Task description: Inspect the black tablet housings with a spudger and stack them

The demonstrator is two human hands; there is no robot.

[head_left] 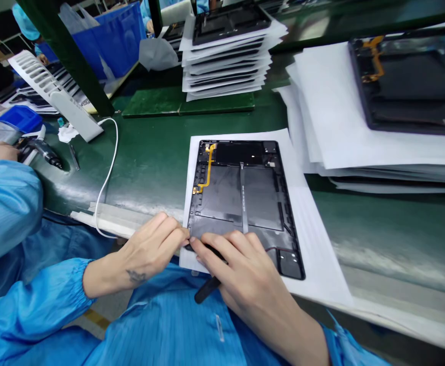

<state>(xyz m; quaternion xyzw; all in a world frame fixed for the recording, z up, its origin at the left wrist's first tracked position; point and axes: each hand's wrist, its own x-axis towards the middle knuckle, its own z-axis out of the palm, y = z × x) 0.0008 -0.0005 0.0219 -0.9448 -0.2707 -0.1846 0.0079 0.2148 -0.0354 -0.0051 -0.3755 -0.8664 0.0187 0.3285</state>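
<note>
Ok so there were the person's two hands (146, 254) (250, 282), one black tool (207, 290), one opened tablet shell (222, 190) with one orange ribbon cable (209, 170), two big paper-layered stacks (226, 68) (329, 117), one white cord (117, 142) and one small blue tray (22, 119).

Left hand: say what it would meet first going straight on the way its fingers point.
Most likely the right hand, just past the left hand by the near left corner of the open black casing. Depth is unclear there, so the casing's edge could come first.
</note>
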